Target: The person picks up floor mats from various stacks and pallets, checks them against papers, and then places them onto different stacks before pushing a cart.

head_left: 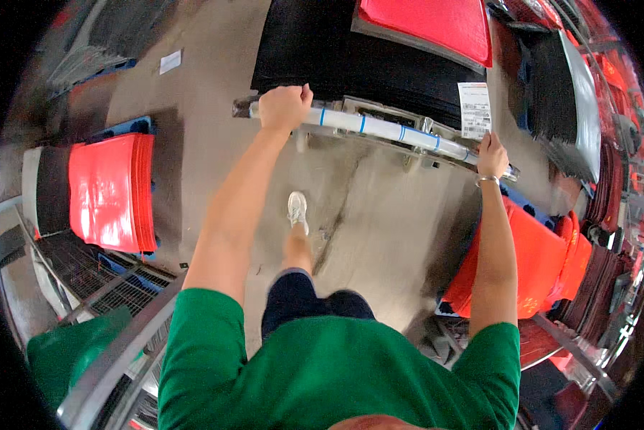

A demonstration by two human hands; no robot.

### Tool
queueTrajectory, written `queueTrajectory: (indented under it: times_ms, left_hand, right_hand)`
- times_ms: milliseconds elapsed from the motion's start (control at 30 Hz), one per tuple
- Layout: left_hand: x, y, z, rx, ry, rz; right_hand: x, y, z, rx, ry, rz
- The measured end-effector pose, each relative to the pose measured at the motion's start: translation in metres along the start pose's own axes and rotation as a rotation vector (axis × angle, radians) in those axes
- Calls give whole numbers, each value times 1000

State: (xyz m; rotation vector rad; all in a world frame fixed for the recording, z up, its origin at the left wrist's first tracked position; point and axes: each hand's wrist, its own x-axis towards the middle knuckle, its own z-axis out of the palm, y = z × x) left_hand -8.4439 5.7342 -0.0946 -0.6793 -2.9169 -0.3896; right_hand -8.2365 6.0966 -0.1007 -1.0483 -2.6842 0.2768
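A cart's push handle, wrapped in white with blue bands, runs across in front of me. My left hand is closed around its left end in a fist. Near the right end, my right hand is closed on the same bar, and a bracelet circles that wrist. A white printed sheet stands up just beyond the right fingers; whether they pinch it cannot be told. Beyond the handle, the cart carries a stack of flat black sheets with a red stack on top.
To the left, a red stack sits on a blue pallet beside a wire rack. Orange-red stacks stand close by my right arm. Farther right is a dark stack. A piece of paper lies on the concrete floor.
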Motion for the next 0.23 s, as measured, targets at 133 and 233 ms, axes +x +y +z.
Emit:
queueTrajectory:
  times_ms: [133,233]
  left_hand:
    - [81,13,22,37,-123,-99]
    - [176,7,50,82,-80,-91]
  right_hand:
    - [62,-3,23,-97,107,-27]
    - [151,-21,51,-138,33,-63]
